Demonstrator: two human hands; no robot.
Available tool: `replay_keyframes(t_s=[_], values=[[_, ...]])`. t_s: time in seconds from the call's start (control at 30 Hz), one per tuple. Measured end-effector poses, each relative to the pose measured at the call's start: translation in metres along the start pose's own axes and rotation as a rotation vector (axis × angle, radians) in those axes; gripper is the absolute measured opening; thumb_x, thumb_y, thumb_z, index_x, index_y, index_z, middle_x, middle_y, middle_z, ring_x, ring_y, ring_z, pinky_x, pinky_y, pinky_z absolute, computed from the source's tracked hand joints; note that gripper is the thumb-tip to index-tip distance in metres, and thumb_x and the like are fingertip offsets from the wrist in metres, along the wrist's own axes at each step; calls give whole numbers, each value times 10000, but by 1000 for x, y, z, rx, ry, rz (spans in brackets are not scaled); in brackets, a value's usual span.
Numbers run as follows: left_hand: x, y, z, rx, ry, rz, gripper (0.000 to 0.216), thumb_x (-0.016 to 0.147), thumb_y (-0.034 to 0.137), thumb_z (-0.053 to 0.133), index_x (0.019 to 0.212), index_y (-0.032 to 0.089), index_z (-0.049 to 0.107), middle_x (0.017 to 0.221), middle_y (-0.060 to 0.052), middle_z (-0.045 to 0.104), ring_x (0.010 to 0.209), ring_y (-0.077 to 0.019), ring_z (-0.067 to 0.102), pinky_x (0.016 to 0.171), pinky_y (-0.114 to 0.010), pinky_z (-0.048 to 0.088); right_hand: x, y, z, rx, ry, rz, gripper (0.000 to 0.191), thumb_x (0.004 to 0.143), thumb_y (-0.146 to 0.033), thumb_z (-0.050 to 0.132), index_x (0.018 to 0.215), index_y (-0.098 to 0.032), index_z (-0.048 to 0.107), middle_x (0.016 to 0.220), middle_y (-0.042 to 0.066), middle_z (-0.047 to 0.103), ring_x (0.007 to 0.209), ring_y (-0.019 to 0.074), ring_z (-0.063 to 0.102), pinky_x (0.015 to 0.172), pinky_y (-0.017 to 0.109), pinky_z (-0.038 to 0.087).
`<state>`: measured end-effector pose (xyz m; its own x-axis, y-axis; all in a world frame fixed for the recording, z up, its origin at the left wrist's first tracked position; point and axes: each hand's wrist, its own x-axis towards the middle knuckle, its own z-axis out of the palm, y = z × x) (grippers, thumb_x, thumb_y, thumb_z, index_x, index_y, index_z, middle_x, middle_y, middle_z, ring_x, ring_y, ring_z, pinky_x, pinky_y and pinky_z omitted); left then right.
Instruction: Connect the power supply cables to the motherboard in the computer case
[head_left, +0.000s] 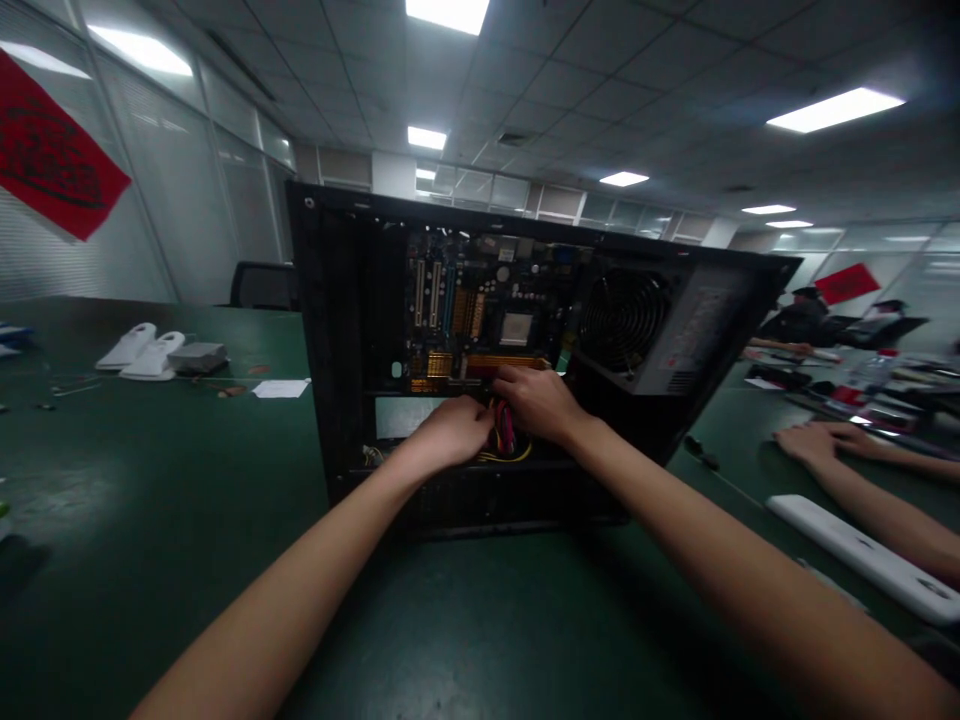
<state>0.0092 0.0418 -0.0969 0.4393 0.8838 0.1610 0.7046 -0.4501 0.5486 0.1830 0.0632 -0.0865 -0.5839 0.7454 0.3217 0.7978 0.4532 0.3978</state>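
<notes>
An open black computer case (330, 330) stands on the green table in front of me. Inside it I see a motherboard (480, 300) with a bare square processor, and a power supply (652, 325) with its fan at the right. Both my hands reach into the lower middle of the case. My left hand (461, 428) is closed on a bundle of coloured cables (505, 430). From the right, my right hand (540, 400) has its fingers curled round the top of the same bundle. The fingertips are partly hidden.
At the left lie white objects (150, 352), a grey box (198, 358) and a sheet of paper (281, 388). A white power strip (862, 555) lies at the right, beside another person's hands (814, 440). More clutter covers the table's far right.
</notes>
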Motion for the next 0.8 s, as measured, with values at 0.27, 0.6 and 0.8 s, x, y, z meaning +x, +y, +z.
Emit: replay_keyframes(t_s=[0.27,0.6,0.8], values=[[1,-2,4,71,10,-7,395,911,339,391,759,150,703,781,-123,723,672,-204,616,559,-286,335,-1,-1,0,-21,-33,-17,232,917,-219,489,1057,-127,650,1121,144,635,975,236,602,625,294,329],[2,-7,4,116,35,-15,395,927,357,386,820,169,717,879,-142,746,758,-246,673,593,-301,395,2,-5,0,-64,-20,-28,243,893,-169,480,1075,-119,632,1112,152,627,950,248,593,618,296,338],[4,-9,5,138,62,-19,379,929,371,403,847,182,721,937,-142,750,843,-249,691,660,-300,439,3,-4,3,-34,-25,-29,252,899,-165,473,1089,-113,630,1114,171,623,954,244,579,620,287,334]])
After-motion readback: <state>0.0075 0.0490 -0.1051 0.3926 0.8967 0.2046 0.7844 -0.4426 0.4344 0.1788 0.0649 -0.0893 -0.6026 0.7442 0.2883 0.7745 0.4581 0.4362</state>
